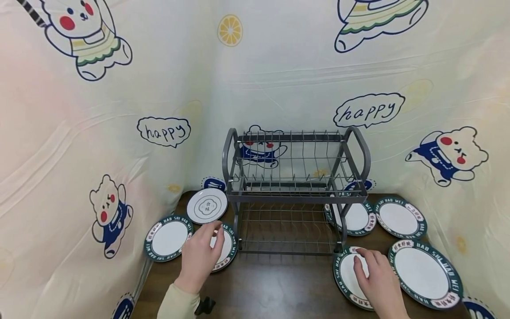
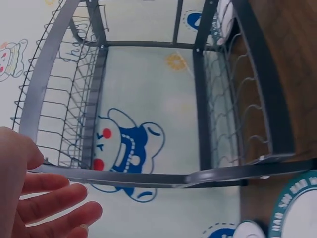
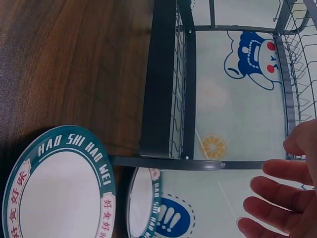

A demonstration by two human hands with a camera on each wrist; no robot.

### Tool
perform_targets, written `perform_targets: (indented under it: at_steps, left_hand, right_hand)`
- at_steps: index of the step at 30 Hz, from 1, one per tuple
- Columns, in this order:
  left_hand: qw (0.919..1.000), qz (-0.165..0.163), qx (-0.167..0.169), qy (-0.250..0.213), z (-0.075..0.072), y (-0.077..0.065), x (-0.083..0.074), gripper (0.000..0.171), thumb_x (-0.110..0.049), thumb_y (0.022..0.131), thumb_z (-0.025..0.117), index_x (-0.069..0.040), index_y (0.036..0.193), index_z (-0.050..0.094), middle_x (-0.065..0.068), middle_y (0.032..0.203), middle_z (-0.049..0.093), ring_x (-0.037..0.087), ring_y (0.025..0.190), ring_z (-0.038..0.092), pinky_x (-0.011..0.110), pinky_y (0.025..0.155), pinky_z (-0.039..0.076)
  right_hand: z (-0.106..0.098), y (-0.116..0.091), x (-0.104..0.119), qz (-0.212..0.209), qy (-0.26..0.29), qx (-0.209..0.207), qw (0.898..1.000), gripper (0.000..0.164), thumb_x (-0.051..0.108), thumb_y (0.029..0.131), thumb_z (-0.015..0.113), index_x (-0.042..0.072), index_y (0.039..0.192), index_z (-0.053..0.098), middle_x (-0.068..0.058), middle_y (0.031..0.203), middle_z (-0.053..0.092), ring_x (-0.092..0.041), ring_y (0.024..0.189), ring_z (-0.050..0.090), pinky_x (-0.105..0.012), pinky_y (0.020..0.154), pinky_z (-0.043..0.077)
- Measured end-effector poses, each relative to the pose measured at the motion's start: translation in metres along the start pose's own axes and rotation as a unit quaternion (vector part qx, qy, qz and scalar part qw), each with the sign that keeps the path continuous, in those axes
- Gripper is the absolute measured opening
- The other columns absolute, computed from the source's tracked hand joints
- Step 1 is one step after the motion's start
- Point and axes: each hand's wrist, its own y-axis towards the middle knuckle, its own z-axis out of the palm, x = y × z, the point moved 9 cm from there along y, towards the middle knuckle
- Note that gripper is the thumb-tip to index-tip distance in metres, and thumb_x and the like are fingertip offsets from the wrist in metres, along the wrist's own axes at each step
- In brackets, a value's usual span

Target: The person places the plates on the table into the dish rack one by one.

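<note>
Plates [image 1: 169, 238] lie on both sides of a metal rack [image 1: 295, 199]; none is held.
The left hand [image 1: 200, 254] and the right hand [image 1: 378, 279] are seen over plates on the table [image 1: 275, 288] – fingers loosely bent, thumbs kept apart, nothing gripped. The plates are judged stiff, rather light, smooth enough to slip, perhaps breakable – best taken by the green rim, with the thumb above and fingers beneath.
</note>
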Motion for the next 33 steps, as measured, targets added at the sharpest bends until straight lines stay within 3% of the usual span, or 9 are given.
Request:
perform_targets:
  at_steps: [11,21,27,33]
  left_hand:
    - [0.9999,-0.010,0.004,0.001,-0.014,0.044,0.002,0.018,-0.012,0.095,0.071,-0.003,0.111,0.071,0.014,0.098,0.076,0.024,0.073,0.073,0.033,0.049,0.053]
    - [0.9998,0.017,-0.011,0.001,-0.023,0.079,-0.002,0.018,-0.014,0.099,0.068,-0.002,0.112,0.071,0.015,0.098,0.076,0.025,0.071,0.072,0.037,0.050,0.053]
    - [0.9994,0.031,-0.015,-0.001,-0.030,0.103,-0.010,0.017,-0.016,0.100,0.067,-0.002,0.110,0.071,0.013,0.096,0.076,0.026,0.070,0.073,0.037,0.048,0.051]
    - [0.9996,0.024,-0.004,0.011,-0.029,0.120,-0.013,0.020,-0.018,0.101,0.066,-0.001,0.111,0.071,0.014,0.095,0.077,0.025,0.070,0.074,0.038,0.048,0.052]
  right_hand:
    - [0.001,-0.001,0.000,-0.001,-0.002,0.003,1.000,0.020,0.012,0.094,0.070,0.002,0.111,0.072,-0.016,0.103,0.069,-0.035,0.094,0.063,-0.059,0.078,0.053]
    - [-0.001,0.001,0.003,-0.031,-0.001,-0.012,0.999,0.017,0.011,0.091,0.073,0.001,0.105,0.073,-0.017,0.098,0.069,-0.036,0.089,0.064,-0.058,0.077,0.053]
    - [0.000,0.001,0.003,-0.028,-0.002,-0.004,1.000,0.016,0.012,0.091,0.073,0.002,0.103,0.073,-0.017,0.100,0.069,-0.036,0.089,0.064,-0.059,0.077,0.053]
    - [0.000,-0.001,0.004,-0.032,-0.002,-0.002,0.999,0.016,0.012,0.091,0.074,0.002,0.104,0.073,-0.018,0.102,0.069,-0.037,0.092,0.065,-0.060,0.079,0.053]
